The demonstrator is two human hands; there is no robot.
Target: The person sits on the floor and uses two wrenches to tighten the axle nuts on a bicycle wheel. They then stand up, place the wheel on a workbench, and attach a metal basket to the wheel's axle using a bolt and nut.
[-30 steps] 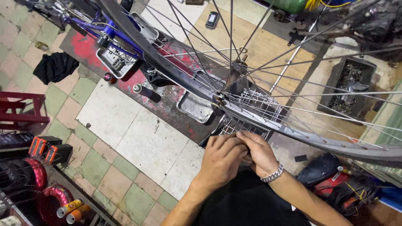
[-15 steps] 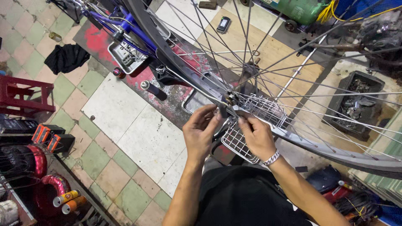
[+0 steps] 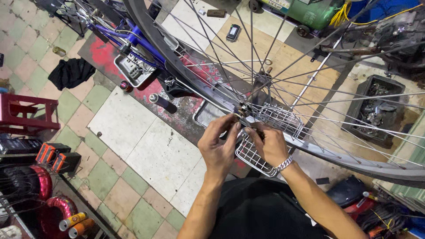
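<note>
A: How is the bicycle wheel (image 3: 310, 110) positioned, and where are the hands placed on it?

B: The wheel is seen from above, with its rim (image 3: 190, 73) running across the view. Both hands are applied to the rim at one spot, just above the wire basket (image 3: 261, 155).

A: What is the state of each grip?

B: The fingers of the left hand (image 3: 219, 148) are pinched together on a small fitting at the rim (image 3: 242, 111). The right hand (image 3: 268, 144), on which a metal bracelet (image 3: 283, 164) is worn, is curled against the same spot; whether its grip is closed on anything cannot be told.

A: What is located around the wheel?

B: A blue bicycle frame (image 3: 133, 37) is found beyond the rim. A grey parts tray (image 3: 374, 110) is set to the right of the wheel, and a black cloth (image 3: 71, 73) is laid on the tiled floor (image 3: 119, 132) to its left.
</note>
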